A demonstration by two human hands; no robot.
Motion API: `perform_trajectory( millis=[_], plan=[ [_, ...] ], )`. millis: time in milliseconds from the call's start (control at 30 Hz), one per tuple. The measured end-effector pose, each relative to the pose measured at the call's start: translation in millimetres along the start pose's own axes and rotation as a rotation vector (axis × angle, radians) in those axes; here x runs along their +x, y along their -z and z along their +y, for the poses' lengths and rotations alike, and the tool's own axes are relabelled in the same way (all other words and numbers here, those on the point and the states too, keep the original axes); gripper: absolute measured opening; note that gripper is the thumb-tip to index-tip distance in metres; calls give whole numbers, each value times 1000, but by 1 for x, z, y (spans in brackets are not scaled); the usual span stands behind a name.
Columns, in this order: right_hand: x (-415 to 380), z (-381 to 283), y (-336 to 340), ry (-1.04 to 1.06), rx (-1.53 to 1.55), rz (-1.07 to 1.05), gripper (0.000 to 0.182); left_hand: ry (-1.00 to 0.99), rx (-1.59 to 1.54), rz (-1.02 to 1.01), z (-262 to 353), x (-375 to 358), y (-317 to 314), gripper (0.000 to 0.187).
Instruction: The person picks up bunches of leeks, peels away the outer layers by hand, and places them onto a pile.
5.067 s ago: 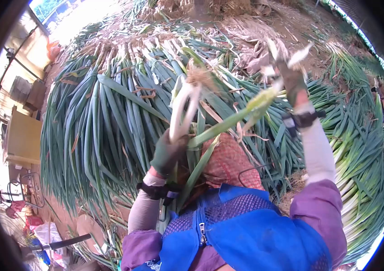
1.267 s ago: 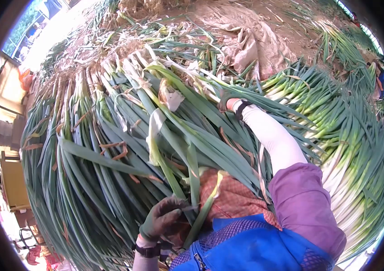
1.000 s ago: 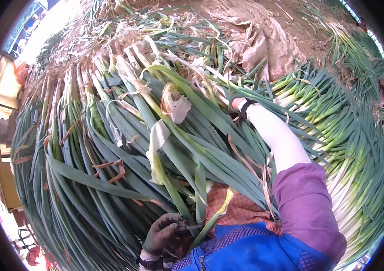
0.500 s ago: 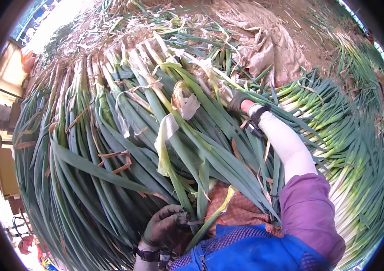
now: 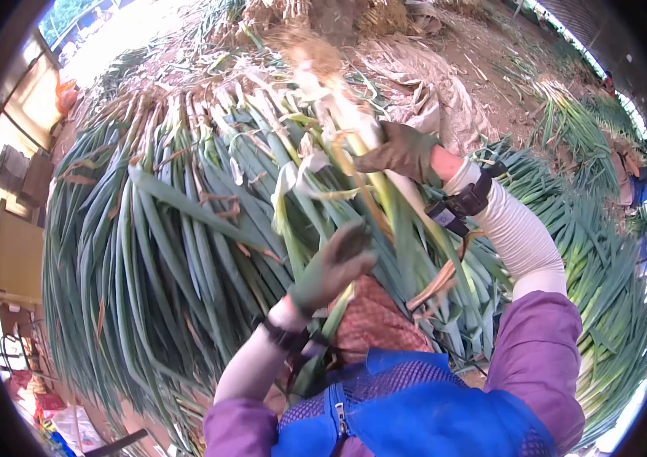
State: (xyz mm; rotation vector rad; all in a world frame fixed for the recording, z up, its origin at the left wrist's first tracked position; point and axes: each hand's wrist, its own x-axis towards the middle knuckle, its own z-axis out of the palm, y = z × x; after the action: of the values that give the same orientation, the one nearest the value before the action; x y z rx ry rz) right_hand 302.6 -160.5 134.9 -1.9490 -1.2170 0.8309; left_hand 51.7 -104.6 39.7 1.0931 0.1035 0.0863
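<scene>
My right hand [image 5: 403, 152], in a dark glove, is closed round the pale stalks of several long leeks [image 5: 339, 107], whose roots point up and away from me, blurred by motion. Their green leaves hang down toward my lap. Over the leaves near my chest is my gloved left hand [image 5: 335, 266], fingers apart and smeared a little, with nothing in it. A large pile of leeks [image 5: 164, 221] spreads in front and to the left, roots at the far side.
More green onions [image 5: 552, 206] lie in a long heap on the right. A crumpled pale sack [image 5: 445, 99] is on the ground beyond. At the left stands a yellowish box [image 5: 17, 255]. Far right, part of another person in blue [image 5: 645, 185] shows.
My right hand has lifted leeks from the pile, their roots now raised. My left hand has moved up and right, and its fingers have opened. The view has shifted.
</scene>
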Motion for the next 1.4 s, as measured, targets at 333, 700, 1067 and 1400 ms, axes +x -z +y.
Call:
perform_trajectory(
  millis=[333,700,1067,1400],
  plan=[
    [-70,-84,-83,88,-173,-243,71,-324,116,307,-8,-33,-19,50],
    [-129,50,-146,14,18,-69,27,-216,-263,484,-20,-111,6,53],
    [-145,-25,-185,-69,-363,-159,54,-88,-446,410,-45,-119,-2,41],
    [-78,22,-162,-31,282,-189,29,-201,-457,516,-25,-126,19,28]
  ],
)
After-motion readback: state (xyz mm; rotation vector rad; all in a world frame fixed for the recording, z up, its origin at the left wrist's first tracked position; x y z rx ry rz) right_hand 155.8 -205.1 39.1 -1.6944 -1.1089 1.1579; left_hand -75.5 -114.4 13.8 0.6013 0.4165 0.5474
